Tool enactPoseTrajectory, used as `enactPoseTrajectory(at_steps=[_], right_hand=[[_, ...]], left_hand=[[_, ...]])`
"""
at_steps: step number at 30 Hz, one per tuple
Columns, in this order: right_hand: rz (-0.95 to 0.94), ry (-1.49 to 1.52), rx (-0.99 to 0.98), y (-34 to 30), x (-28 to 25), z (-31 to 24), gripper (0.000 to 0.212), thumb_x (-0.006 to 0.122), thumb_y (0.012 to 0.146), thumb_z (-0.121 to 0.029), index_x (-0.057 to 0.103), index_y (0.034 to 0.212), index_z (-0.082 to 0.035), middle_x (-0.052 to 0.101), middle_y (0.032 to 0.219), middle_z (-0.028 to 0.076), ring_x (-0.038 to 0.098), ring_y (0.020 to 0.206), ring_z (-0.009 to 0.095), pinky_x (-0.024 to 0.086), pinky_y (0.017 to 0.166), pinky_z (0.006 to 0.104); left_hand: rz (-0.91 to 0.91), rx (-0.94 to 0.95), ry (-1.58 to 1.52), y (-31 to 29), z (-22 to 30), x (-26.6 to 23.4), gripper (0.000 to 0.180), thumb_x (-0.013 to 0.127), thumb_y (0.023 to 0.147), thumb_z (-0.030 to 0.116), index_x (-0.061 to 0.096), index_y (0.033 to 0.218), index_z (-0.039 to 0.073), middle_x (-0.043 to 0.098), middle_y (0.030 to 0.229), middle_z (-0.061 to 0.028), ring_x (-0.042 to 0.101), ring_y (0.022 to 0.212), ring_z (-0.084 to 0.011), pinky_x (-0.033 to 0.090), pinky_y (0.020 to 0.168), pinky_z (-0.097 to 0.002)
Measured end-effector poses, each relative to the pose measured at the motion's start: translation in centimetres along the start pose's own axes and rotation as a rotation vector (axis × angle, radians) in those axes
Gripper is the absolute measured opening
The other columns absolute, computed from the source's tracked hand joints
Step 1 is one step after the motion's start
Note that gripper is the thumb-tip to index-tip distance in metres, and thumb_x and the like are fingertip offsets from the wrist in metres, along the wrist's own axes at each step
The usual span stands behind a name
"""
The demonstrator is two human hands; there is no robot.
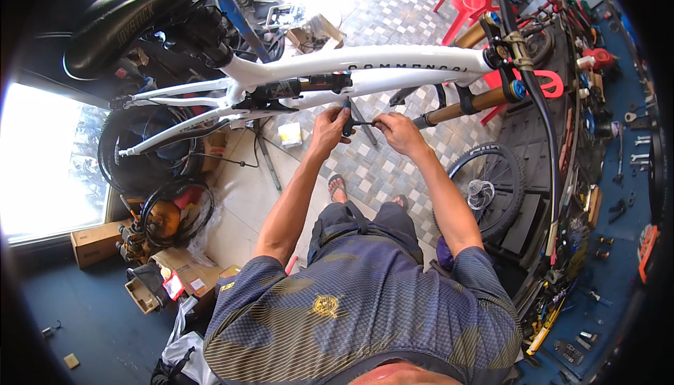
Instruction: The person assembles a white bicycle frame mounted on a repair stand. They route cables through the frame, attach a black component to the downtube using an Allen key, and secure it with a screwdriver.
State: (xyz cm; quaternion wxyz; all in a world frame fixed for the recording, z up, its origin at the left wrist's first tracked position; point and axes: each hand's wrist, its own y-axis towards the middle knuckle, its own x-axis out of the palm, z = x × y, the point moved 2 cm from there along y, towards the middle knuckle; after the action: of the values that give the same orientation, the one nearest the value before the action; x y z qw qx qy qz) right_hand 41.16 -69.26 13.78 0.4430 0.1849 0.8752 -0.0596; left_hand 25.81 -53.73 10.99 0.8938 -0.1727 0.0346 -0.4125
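Observation:
In front of me a white bicycle frame [302, 69] hangs level across the view, with a bronze-legged fork [463, 106] at its right end and a dark rear shock [288, 88] inside it. Just below the frame, my left hand [328, 132] grips the dark blue handle of a T-handle wrench [347, 125]. Its thin black shaft points to the right. My right hand [399, 134] pinches the far end of that shaft. Fingers partly cover the tool, so its tip and anything small there cannot be made out.
A black saddle [168, 6] rises at the upper left. To the right stand a wheel with a disc rotor [484, 192] and a long bench crowded with tools. Cardboard boxes [105, 243] and tyres [175, 209] lie at left. A red plastic chair [467, 6] stands farther off.

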Motion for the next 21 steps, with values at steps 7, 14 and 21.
enactPoseTrajectory(at_steps=[7, 14, 21], right_hand=[[-0.09, 0.134, -0.004, 2.8, 1.8, 3.1, 0.021, 0.059, 0.098, -0.021, 0.071, 0.105, -0.007, 0.069, 0.099, 0.019, 0.065, 0.096, 0.04, 0.051, 0.084, 0.0473], [-0.229, 0.427, 0.016, 3.9, 3.4, 5.3, 0.02, 0.058, 0.1, -0.02, 0.068, 0.107, -0.004, 0.071, 0.1, 0.015, 0.068, 0.095, 0.03, 0.051, 0.085, 0.0393], [-0.429, 0.4, 0.061, 5.0, 2.7, 6.7, 0.028, 0.057, 0.103, -0.03, 0.068, 0.105, -0.004, 0.072, 0.092, 0.012, 0.068, 0.087, 0.023, 0.052, 0.081, 0.0352]], left_hand=[[0.086, 0.001, 0.03, 1.9, -0.2, 0.1, 0.048, 0.063, 0.1, 0.039, 0.064, 0.118, -0.005, 0.071, 0.092, -0.0108, 0.073, 0.072, -0.018, 0.058, 0.049, -0.0289], [0.292, -0.001, 0.159, 1.3, 1.1, 1.8, 0.045, 0.069, 0.096, 0.038, 0.067, 0.107, -0.005, 0.071, 0.085, -0.0116, 0.07, 0.065, -0.0163, 0.055, 0.047, -0.0289], [0.489, 0.084, 0.366, 1.6, 0.0, 2.8, 0.041, 0.061, 0.099, 0.035, 0.064, 0.1, -0.006, 0.069, 0.081, -0.0258, 0.068, 0.074, -0.0405, 0.052, 0.068, -0.0481]])
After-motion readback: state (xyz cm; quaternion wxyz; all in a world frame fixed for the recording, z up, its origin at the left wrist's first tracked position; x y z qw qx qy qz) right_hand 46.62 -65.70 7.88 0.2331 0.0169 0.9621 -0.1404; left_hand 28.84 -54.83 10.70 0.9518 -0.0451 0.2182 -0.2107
